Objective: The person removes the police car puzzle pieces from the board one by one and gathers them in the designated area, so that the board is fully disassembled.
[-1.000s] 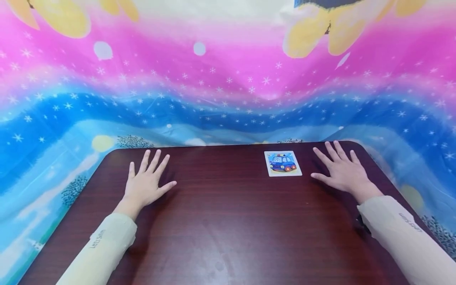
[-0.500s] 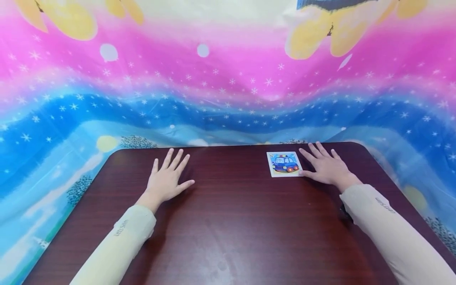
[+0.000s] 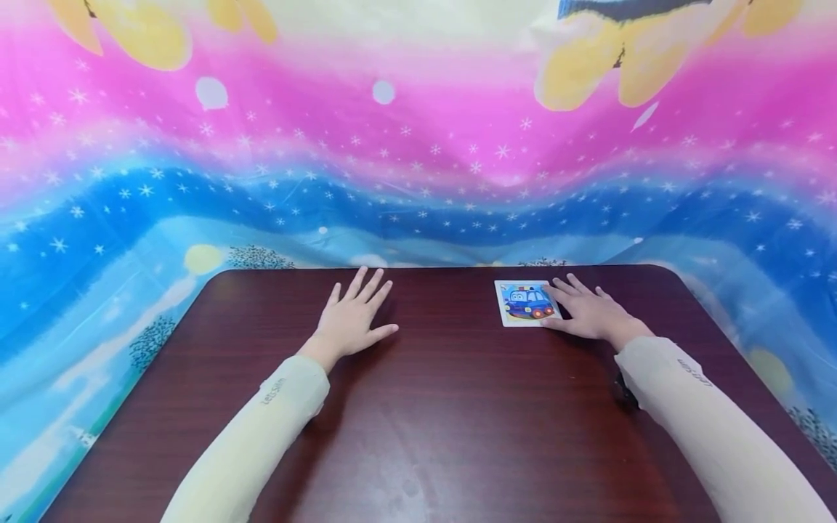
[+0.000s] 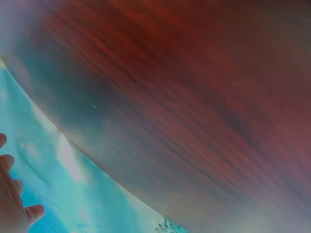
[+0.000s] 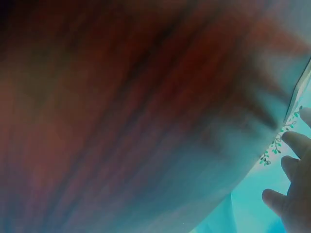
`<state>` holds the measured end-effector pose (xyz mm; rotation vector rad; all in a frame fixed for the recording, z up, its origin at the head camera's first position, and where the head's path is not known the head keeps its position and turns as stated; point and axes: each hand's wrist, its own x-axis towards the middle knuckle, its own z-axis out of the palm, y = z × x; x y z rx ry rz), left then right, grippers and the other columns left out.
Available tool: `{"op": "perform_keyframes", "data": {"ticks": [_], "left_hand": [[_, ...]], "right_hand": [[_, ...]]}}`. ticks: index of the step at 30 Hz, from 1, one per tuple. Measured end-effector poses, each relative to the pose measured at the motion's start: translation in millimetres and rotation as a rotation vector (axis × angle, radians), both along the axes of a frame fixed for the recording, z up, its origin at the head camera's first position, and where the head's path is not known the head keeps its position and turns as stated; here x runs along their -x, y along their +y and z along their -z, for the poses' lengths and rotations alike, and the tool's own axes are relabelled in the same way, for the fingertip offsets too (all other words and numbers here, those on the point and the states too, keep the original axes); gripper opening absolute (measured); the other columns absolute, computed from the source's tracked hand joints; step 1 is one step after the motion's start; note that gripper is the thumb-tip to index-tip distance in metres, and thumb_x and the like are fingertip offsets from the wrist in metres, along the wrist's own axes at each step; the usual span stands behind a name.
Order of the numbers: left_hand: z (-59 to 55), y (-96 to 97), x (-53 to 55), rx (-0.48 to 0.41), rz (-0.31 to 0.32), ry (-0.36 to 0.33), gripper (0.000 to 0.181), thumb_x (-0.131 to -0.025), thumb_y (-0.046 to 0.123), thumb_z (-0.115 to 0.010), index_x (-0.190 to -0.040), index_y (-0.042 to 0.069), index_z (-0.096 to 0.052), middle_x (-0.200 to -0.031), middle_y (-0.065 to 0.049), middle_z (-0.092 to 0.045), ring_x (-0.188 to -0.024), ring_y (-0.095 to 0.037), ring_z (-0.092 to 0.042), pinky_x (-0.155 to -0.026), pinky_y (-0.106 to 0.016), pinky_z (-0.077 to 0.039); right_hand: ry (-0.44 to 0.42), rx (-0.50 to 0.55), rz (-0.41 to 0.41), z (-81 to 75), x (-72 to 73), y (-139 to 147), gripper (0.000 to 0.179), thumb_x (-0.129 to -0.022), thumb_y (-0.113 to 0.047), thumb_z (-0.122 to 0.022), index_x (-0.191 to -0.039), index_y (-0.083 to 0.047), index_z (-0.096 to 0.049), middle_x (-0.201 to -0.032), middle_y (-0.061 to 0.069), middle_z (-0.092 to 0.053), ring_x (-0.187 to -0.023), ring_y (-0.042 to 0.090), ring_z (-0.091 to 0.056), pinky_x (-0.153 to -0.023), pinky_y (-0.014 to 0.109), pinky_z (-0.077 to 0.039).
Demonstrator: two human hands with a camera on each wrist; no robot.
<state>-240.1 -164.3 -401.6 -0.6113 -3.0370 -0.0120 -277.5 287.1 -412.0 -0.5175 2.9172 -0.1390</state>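
A square white-edged picture card (image 3: pixel 522 305) with a blue cartoon car lies flat near the far side of the dark wooden table. My right hand (image 3: pixel 591 314) reaches in from the right; its thumb and index fingertips overlap the card's right edge in the head view, the other fingers spread beyond it. In the right wrist view, several fingertips of the right hand (image 5: pixel 294 179) show at the right border. My left hand (image 3: pixel 349 321), fingers spread and holding nothing, is over the table left of the card. Part of the left hand (image 4: pixel 14 204) shows in the left wrist view.
The brown table (image 3: pixel 418 421) has rounded far corners. A printed cloth backdrop (image 3: pixel 418 160) in pink and blue with snowflakes hangs right behind it and down both sides. Light sleeves (image 3: pixel 261 428) cover both forearms.
Both hands have moved inward: the left hand rightward over the table, the right hand leftward until its thumb and index finger reached the card's right edge. The view has shifted slightly.
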Motion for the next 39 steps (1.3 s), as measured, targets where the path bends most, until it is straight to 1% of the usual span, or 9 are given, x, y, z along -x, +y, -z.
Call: {"op": "perform_keyframes", "data": {"ticks": [4,7,13,17,22,26,29,34,39], "left_hand": [[1.0,15.1,4.4,0.003,0.017,-0.021,0.083,-0.095,0.065,-0.048,-0.161,0.025,-0.015,-0.17,0.002,-0.002,-0.156,-0.024,0.01,-0.122,-0.064,-0.012],[4.5,28.3,6.2,0.012,0.038,-0.028,0.083,-0.095,0.066,-0.047,-0.161,0.025,-0.015,-0.17,0.001,-0.004,-0.157,-0.025,0.008,-0.122,-0.063,-0.014],[7.3,55.0,7.0,0.006,0.08,-0.06,0.083,-0.095,0.065,-0.047,-0.16,0.023,-0.02,-0.169,-0.001,-0.011,-0.157,-0.027,0.001,-0.121,-0.062,-0.017],[7.4,71.4,9.1,-0.001,0.085,-0.091,0.083,-0.095,0.064,-0.048,-0.161,0.023,-0.018,-0.169,-0.002,-0.013,-0.157,-0.028,-0.002,-0.12,-0.062,-0.021],[8.7,92.8,13.1,0.004,0.1,-0.117,0.082,-0.096,0.064,-0.047,-0.161,0.024,-0.016,-0.169,-0.001,-0.014,-0.157,-0.027,-0.001,-0.12,-0.06,-0.024],[5.6,109.7,14.8,0.014,0.116,-0.14,0.082,-0.096,0.063,-0.048,-0.161,0.025,-0.016,-0.169,0.0,-0.014,-0.157,-0.026,-0.002,-0.12,-0.059,-0.025],[3.9,120.4,15.3,0.037,0.11,-0.151,0.083,-0.096,0.065,-0.047,-0.161,0.027,-0.014,-0.169,0.002,-0.013,-0.157,-0.026,-0.002,-0.12,-0.058,-0.026],[4.6,133.7,15.4,0.027,0.098,-0.173,0.084,-0.095,0.065,-0.047,-0.161,0.027,-0.012,-0.169,0.002,-0.012,-0.157,-0.025,-0.004,-0.12,-0.056,-0.028],[7.0,143.2,15.3,0.022,0.104,-0.205,0.085,-0.095,0.065,-0.048,-0.161,0.027,-0.011,-0.169,0.002,-0.011,-0.157,-0.026,-0.006,-0.119,-0.056,-0.028]], "right_hand": [[-0.026,0.023,0.013,3.1,-2.0,0.3,0.09,-0.092,-0.07,-0.047,-0.158,-0.013,-0.025,-0.164,0.022,-0.021,-0.152,0.047,-0.008,-0.112,0.077,-0.011],[-0.034,0.032,0.017,4.6,-3.1,1.1,0.09,-0.092,-0.07,-0.047,-0.158,-0.013,-0.025,-0.164,0.022,-0.021,-0.151,0.047,-0.008,-0.112,0.077,-0.011],[-0.015,0.026,0.003,9.6,-3.7,0.3,0.09,-0.092,-0.071,-0.047,-0.158,-0.013,-0.027,-0.164,0.02,-0.023,-0.151,0.048,-0.009,-0.112,0.077,-0.013],[-0.006,0.014,-0.002,12.6,-5.0,0.4,0.089,-0.092,-0.071,-0.045,-0.158,-0.014,-0.028,-0.163,0.02,-0.024,-0.151,0.048,-0.009,-0.112,0.076,-0.014],[-0.008,0.039,0.006,10.8,-7.9,-1.2,0.086,-0.093,-0.067,-0.05,-0.157,-0.014,-0.03,-0.163,0.02,-0.025,-0.151,0.049,-0.008,-0.111,0.077,-0.014],[-0.018,0.074,0.006,8.1,-10.8,-5.8,0.086,-0.091,-0.066,-0.054,-0.156,-0.014,-0.032,-0.163,0.02,-0.025,-0.151,0.049,-0.005,-0.111,0.078,-0.013],[-0.023,0.087,-0.002,6.7,-12.5,-10.6,0.087,-0.091,-0.067,-0.055,-0.156,-0.014,-0.033,-0.163,0.02,-0.025,-0.151,0.049,-0.005,-0.111,0.078,-0.012],[-0.023,0.106,-0.017,3.3,-15.5,-19.3,0.085,-0.09,-0.065,-0.056,-0.155,-0.015,-0.035,-0.163,0.019,-0.026,-0.151,0.049,-0.006,-0.11,0.078,-0.014],[-0.028,0.108,-0.043,0.5,-18.9,-25.7,0.082,-0.091,-0.062,-0.058,-0.155,-0.015,-0.037,-0.163,0.018,-0.027,-0.151,0.05,-0.005,-0.109,0.079,-0.015]]}}
